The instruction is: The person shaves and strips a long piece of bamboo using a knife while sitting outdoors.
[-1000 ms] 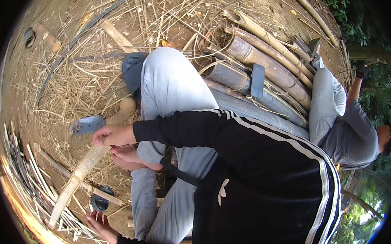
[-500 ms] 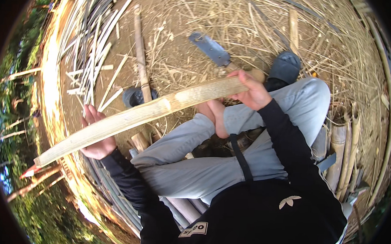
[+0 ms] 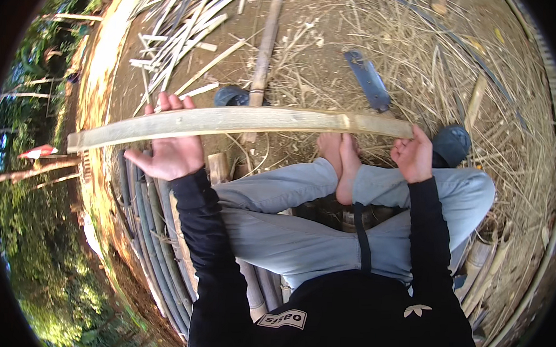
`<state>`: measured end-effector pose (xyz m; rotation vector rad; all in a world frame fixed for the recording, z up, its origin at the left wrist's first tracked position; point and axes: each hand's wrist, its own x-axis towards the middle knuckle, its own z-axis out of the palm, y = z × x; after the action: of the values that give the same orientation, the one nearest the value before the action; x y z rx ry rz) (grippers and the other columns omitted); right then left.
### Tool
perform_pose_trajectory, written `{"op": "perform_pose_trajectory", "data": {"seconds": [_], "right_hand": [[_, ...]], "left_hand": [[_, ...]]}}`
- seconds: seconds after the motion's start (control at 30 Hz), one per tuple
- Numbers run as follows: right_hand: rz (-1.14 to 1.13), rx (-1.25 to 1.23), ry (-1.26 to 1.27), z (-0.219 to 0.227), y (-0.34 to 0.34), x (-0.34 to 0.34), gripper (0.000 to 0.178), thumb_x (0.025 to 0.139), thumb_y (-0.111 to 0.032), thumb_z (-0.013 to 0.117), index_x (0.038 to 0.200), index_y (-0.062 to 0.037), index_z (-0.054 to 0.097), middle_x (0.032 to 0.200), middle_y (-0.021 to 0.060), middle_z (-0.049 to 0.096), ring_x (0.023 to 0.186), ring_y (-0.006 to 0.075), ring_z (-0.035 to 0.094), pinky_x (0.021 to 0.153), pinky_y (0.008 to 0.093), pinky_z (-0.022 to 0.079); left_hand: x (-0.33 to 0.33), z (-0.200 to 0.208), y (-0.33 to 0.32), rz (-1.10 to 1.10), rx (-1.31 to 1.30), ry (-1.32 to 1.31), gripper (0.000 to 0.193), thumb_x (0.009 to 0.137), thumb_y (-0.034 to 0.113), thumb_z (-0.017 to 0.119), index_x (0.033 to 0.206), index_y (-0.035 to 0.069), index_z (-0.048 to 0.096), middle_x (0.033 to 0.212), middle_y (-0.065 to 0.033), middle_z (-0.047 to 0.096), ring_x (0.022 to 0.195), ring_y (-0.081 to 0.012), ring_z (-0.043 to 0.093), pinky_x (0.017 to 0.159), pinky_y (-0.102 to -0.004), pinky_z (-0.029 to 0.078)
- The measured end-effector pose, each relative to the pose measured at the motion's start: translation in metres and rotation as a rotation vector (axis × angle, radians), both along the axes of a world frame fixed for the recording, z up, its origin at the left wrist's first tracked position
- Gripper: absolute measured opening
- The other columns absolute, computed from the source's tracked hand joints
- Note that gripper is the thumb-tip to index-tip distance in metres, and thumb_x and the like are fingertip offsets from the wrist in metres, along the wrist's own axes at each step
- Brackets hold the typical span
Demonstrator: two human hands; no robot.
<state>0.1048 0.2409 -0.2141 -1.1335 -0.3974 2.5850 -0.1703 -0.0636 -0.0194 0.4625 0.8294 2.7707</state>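
Note:
A long, pale split bamboo strip (image 3: 249, 121) stretches crosswise in front of my legs, bowed slightly upward in the view. Its right end is pinched between the thumb and fingers of my right hand (image 3: 416, 158). Toward its left part lies my left hand (image 3: 176, 158), palm up beneath the strip, fingers stretched out past the far edge and thumb spread. The strip hides the middle of those fingers, and whether it rests on them I cannot tell. Beyond the strip, a broad dark blade (image 3: 366, 81) lies on the ground.
Several thin split strips (image 3: 178, 39) are heaped at the far left. A bamboo stick (image 3: 268, 43) lies by a dark sandal (image 3: 233, 96); another sandal (image 3: 451, 145) is near my right knee. Bamboo poles (image 3: 154, 230) lie at my left. Shavings and straw (image 3: 414, 49) cover the ground.
The strip has swung from a slant to nearly level, its right end lower and farther right. My right hand moved with it; my left hand moved right and up, its fingers still spread.

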Motion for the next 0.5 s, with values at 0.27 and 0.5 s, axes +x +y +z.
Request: {"op": "perform_pose_trajectory", "data": {"seconds": [0.27,0.5], "right_hand": [[-0.196,-0.027,-0.074,0.001,0.017,0.009,0.020,0.091,-0.031,0.056,0.098,-0.0125,0.054,0.075,-0.0035,0.050,0.065,0.0100,0.047,0.063,0.0280,0.041],[-0.275,-0.008,-0.063,-0.017,0.028,0.018,0.006,0.092,-0.018,0.056,0.093,-0.0138,0.052,0.072,-0.0035,0.049,0.060,0.0090,0.046,0.060,0.0278,0.039]], "left_hand": [[0.006,0.001,0.010,0.169,-0.640,0.154,0.029,0.093,0.014,0.060,0.119,0.002,0.054,0.107,-0.0097,0.063,0.096,-0.0192,0.063,0.082,-0.0351,0.053],[0.012,0.002,-0.001,-0.012,-0.738,0.161,0.018,0.092,0.006,0.058,0.110,0.004,0.060,0.098,-0.0078,0.067,0.082,-0.0167,0.068,0.065,-0.0300,0.060]]}}
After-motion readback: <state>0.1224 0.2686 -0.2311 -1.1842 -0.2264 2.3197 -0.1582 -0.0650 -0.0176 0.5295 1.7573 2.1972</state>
